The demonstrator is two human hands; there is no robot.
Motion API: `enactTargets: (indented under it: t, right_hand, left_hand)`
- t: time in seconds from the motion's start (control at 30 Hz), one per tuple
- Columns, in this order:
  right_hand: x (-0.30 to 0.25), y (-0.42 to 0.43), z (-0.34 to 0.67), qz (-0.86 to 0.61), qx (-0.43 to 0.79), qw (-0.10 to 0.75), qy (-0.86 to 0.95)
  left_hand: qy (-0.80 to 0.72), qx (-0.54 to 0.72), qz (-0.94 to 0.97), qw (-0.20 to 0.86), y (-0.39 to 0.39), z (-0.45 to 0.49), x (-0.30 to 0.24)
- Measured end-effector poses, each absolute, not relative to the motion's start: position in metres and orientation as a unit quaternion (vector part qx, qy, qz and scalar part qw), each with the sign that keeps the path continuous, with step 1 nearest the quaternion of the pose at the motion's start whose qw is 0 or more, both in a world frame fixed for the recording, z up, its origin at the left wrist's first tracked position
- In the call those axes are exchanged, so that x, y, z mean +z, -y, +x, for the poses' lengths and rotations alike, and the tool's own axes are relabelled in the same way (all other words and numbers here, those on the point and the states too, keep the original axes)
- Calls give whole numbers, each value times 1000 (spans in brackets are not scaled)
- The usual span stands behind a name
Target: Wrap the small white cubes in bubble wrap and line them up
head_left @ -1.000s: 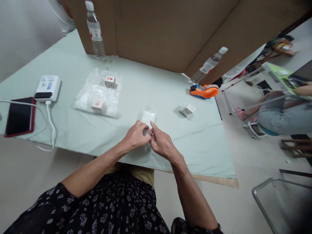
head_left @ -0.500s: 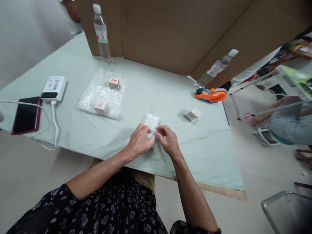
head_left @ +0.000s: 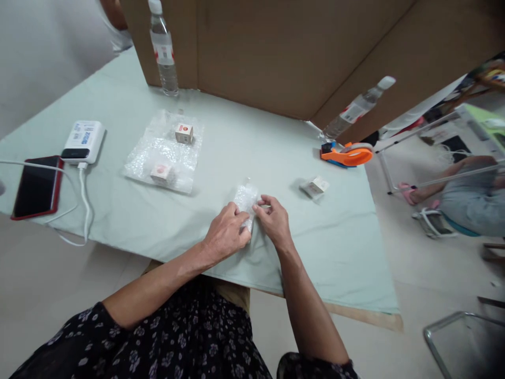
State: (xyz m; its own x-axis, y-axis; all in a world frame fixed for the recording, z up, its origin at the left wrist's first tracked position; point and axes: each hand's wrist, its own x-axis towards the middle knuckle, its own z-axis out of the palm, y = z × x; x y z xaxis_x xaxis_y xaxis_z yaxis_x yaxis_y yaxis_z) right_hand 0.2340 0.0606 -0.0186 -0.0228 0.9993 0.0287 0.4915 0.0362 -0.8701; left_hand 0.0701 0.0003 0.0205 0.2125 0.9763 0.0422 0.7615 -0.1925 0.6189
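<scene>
Two hands at one bubble-wrap bundle, three small cartons around

Two bare hands meet at a narrow bubble-wrap bundle (head_left: 245, 197) lying on the pale green tablecloth (head_left: 256, 137), near its front edge. The left hand (head_left: 229, 231) holds the bundle's near end under curled fingers; the right hand (head_left: 274, 218) has its thumb and fingertips drawn narrowly together at the bundle's right edge, and whether it grips anything cannot be told.

The small cartons number three: a rear carton (head_left: 184, 133) and a front carton (head_left: 160, 172), both on a flat spread of bubble wrap (head_left: 148, 152) to the left, and a right-hand carton (head_left: 315, 186), apparently in clear wrapping. Their contents are hidden.

There are two plastic bottles, a left bottle (head_left: 162, 50) and a right bottle (head_left: 357, 113), each holding clear liquid, beside a brown cardboard panel (head_left: 256, 52). One orange tape dispenser (head_left: 347, 155) carries a roll of tape. One white power bank (head_left: 82, 141) sits beside one red-edged smartphone (head_left: 37, 187).

The bottles' labels are red and white, the power bank bears blue print, and the rear carton has a red-orange mark; none of it is legible.
</scene>
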Motion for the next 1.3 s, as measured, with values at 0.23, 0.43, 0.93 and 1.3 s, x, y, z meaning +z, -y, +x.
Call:
enactTargets:
  t: [0.23,0.43,0.93,1.3]
  right_hand:
    - [-18,-101,223,-597,465,296,583]
    - [-13,-105,212,-555,479,308,607]
    - [15,-23,213,-495,324,422,687]
    - [11,-8,230,-424,226,321,816]
  left_hand:
    - [-586,234,734,251,0,70,19]
    - [-594,252,714,272,0,69,17]
    - [-616,396,644,222,4,71,-6]
    - [-584,352,693,234,6,60,-7]
